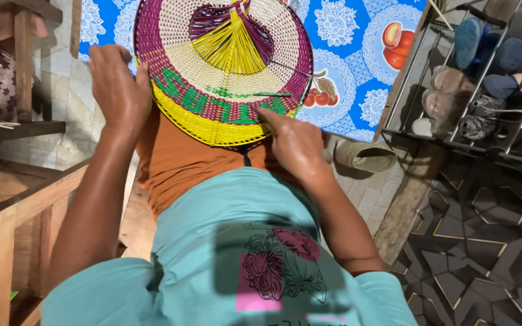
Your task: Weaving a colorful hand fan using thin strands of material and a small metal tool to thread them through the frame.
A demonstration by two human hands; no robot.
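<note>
A round woven hat (222, 66), cream with purple bands, green lettering and a yellow rim, sits in the upper middle of the frame, resting against the person's orange-clad lap (173, 163) and the tabletop's blue flowered cloth (357, 36). The left hand (118, 84), at upper left, is curled over the hat's edge, fingers wrapped around the rim. The right hand (294, 142), just below the rim at centre, is mostly closed, its fingertips pinching the yellow border. Loose yellow and purple strands (234, 39) fan out at the crown. A shoe rack (484, 72) stands at upper right.
</note>
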